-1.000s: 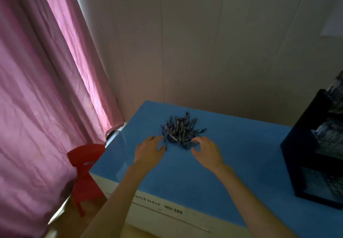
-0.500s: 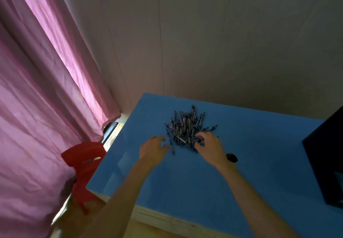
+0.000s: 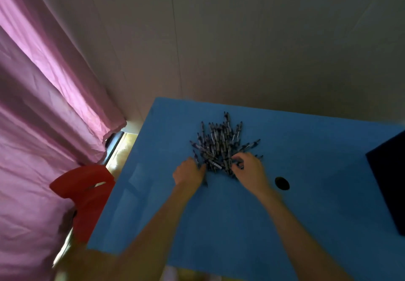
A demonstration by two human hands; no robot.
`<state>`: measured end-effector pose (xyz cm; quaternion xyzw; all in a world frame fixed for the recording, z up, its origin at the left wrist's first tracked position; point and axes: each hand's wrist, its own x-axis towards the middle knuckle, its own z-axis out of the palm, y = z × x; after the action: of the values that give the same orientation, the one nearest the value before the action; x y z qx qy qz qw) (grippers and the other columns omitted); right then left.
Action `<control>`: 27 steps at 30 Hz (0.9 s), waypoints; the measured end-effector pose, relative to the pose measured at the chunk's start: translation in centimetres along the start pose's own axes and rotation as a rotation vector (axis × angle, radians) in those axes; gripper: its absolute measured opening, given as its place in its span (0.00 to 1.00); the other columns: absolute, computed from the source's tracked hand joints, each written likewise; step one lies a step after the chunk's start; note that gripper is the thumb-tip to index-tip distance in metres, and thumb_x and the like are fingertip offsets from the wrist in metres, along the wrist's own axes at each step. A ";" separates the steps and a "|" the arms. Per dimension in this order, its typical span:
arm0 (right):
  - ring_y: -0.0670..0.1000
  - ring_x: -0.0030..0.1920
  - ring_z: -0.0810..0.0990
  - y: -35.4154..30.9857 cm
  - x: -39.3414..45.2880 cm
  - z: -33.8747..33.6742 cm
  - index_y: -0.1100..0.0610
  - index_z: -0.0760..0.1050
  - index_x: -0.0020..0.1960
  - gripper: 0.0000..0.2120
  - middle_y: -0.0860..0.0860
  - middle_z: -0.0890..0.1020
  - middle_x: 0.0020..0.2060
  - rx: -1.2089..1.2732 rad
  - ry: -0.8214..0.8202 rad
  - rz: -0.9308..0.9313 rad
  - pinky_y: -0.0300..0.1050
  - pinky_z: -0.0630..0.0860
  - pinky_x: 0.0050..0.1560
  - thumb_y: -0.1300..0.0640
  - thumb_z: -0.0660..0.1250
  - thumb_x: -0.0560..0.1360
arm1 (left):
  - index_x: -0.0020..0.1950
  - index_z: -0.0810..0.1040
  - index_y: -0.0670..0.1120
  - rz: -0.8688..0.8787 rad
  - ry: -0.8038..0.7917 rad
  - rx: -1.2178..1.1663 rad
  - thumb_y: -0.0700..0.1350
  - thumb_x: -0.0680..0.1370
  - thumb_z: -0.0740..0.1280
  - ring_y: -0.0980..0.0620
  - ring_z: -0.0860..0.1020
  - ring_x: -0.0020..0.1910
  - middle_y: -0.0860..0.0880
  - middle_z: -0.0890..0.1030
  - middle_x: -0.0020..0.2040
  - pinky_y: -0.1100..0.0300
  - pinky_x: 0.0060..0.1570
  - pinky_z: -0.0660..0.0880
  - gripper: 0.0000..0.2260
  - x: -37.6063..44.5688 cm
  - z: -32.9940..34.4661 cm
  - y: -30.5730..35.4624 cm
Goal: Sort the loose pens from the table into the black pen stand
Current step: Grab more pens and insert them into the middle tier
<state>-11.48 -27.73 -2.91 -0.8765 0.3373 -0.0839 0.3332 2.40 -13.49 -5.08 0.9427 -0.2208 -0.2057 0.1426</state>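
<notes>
A heap of several dark loose pens (image 3: 221,142) lies on the blue table (image 3: 306,215), toward its far side. My left hand (image 3: 190,174) rests at the heap's near left edge, fingers curled against the pens. My right hand (image 3: 248,170) is at the near right edge, fingertips pinched among the pens; whether it grips one is unclear. The black pen stand (image 3: 389,182) shows only as a dark corner at the right edge of the view.
A round black hole (image 3: 282,183) sits in the tabletop just right of my right wrist. A red plastic chair (image 3: 85,195) stands left of the table, below a pink curtain (image 3: 43,105). A pale wall (image 3: 263,39) runs behind the table.
Both hands have moved forward into the near edge of the pen heap. The view has shifted left and down, so most of the pen stand has left the frame.
</notes>
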 end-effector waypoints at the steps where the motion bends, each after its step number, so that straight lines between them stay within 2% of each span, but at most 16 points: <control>1: 0.48 0.48 0.80 0.2 0.2 0.2 0.54 0.79 0.59 0.10 0.51 0.80 0.55 0.001 0.011 0.012 0.45 0.79 0.54 0.59 0.69 0.78 | 0.56 0.74 0.42 0.008 -0.002 0.024 0.58 0.82 0.61 0.42 0.80 0.53 0.43 0.80 0.54 0.54 0.40 0.70 0.18 0.3 0.3 0.0; 4: 0.48 0.48 0.80 0.3 0.3 0.8 0.55 0.79 0.59 0.10 0.51 0.80 0.55 -0.010 0.026 0.042 0.46 0.78 0.55 0.59 0.68 0.78 | 0.50 0.74 0.43 0.026 0.008 0.060 0.55 0.81 0.62 0.43 0.80 0.49 0.44 0.80 0.48 0.55 0.39 0.71 0.15 0.8 0.7 -0.2; 6: 0.48 0.47 0.79 0.4 0.1 1.1 0.55 0.79 0.59 0.10 0.52 0.79 0.55 -0.016 0.026 0.054 0.46 0.78 0.54 0.59 0.68 0.79 | 0.45 0.70 0.44 0.038 0.006 0.054 0.55 0.81 0.62 0.44 0.80 0.45 0.47 0.76 0.42 0.55 0.38 0.71 0.14 0.7 0.7 -0.4; 8: 0.47 0.46 0.79 0.4 0.1 1.3 0.55 0.79 0.59 0.09 0.52 0.79 0.55 -0.012 0.029 0.058 0.44 0.77 0.53 0.59 0.67 0.79 | 0.45 0.68 0.43 0.024 0.020 -0.011 0.53 0.82 0.59 0.45 0.77 0.42 0.48 0.72 0.40 0.55 0.38 0.69 0.14 0.7 0.5 -0.6; 10: 0.46 0.45 0.78 0.4 0.0 1.3 0.55 0.79 0.60 0.10 0.51 0.79 0.56 -0.006 0.036 0.062 0.40 0.74 0.50 0.59 0.67 0.79 | 0.47 0.66 0.42 -0.006 0.038 -0.186 0.49 0.84 0.56 0.47 0.72 0.36 0.48 0.70 0.37 0.55 0.34 0.65 0.11 0.9 0.3 -0.8; 12: 0.45 0.45 0.77 0.6 0.0 1.3 0.56 0.79 0.61 0.11 0.50 0.79 0.56 -0.003 0.041 0.069 0.37 0.71 0.49 0.59 0.67 0.79 | 0.45 0.63 0.44 -0.008 0.050 -0.439 0.43 0.84 0.55 0.50 0.66 0.31 0.47 0.68 0.34 0.54 0.29 0.60 0.09 1.2 0.1 -1.2; 13: 0.45 0.46 0.77 0.8 -0.1 1.2 0.56 0.79 0.61 0.11 0.50 0.79 0.56 0.000 0.042 0.073 0.37 0.71 0.49 0.59 0.68 0.79 | 0.42 0.61 0.45 -0.002 0.064 -0.547 0.41 0.84 0.54 0.50 0.63 0.30 0.46 0.67 0.34 0.55 0.29 0.59 0.10 1.2 0.0 -1.3; 15: 0.46 0.47 0.77 1.0 -0.2 1.1 0.56 0.79 0.61 0.11 0.51 0.79 0.55 0.005 0.048 0.078 0.38 0.72 0.50 0.59 0.68 0.79 | 0.41 0.60 0.45 0.060 0.123 -0.621 0.42 0.83 0.57 0.51 0.62 0.30 0.47 0.65 0.32 0.55 0.29 0.59 0.12 1.0 -0.7 -1.3; 18: 0.48 0.48 0.78 1.5 -0.4 0.8 0.55 0.79 0.60 0.11 0.50 0.79 0.54 0.020 0.068 0.070 0.43 0.76 0.53 0.59 0.68 0.78 | 0.45 0.69 0.46 0.240 0.166 -0.465 0.44 0.78 0.67 0.52 0.66 0.28 0.51 0.69 0.31 0.57 0.28 0.62 0.07 0.9 -1.6 -1.0; 21: 0.48 0.47 0.78 2.1 -0.6 0.6 0.55 0.79 0.59 0.10 0.49 0.78 0.51 0.027 0.077 0.070 0.44 0.77 0.53 0.60 0.68 0.78 | 0.43 0.73 0.50 0.344 0.114 -0.257 0.49 0.75 0.70 0.52 0.72 0.32 0.52 0.72 0.33 0.58 0.29 0.66 0.07 1.3 -1.7 -0.3; 23: 0.47 0.47 0.78 2.6 -0.8 0.5 0.54 0.79 0.59 0.10 0.49 0.77 0.50 0.033 0.078 0.075 0.42 0.76 0.51 0.60 0.68 0.78 | 0.37 0.72 0.50 0.221 0.111 -0.252 0.56 0.76 0.70 0.51 0.73 0.31 0.52 0.73 0.30 0.59 0.28 0.66 0.14 1.3 -1.2 -0.1; 25: 0.47 0.47 0.78 3.1 -0.9 0.5 0.54 0.79 0.59 0.10 0.50 0.78 0.52 0.039 0.074 0.074 0.42 0.76 0.51 0.59 0.68 0.78 | 0.30 0.66 0.48 -0.001 0.095 -0.378 0.62 0.75 0.71 0.50 0.69 0.26 0.50 0.68 0.26 0.60 0.26 0.62 0.25 1.0 -0.3 0.1; 27: 0.47 0.48 0.78 3.5 -1.0 0.6 0.53 0.79 0.59 0.10 0.50 0.78 0.53 0.043 0.068 0.083 0.44 0.77 0.51 0.59 0.68 0.78 | 0.29 0.60 0.48 -0.101 0.055 -0.488 0.66 0.71 0.72 0.51 0.64 0.24 0.51 0.64 0.24 0.60 0.27 0.59 0.29 0.6 0.7 0.7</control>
<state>-13.88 -28.70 -5.51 -0.8509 0.3827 -0.1070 0.3436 2.31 -14.46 -5.62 0.8953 -0.1134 -0.2340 0.3617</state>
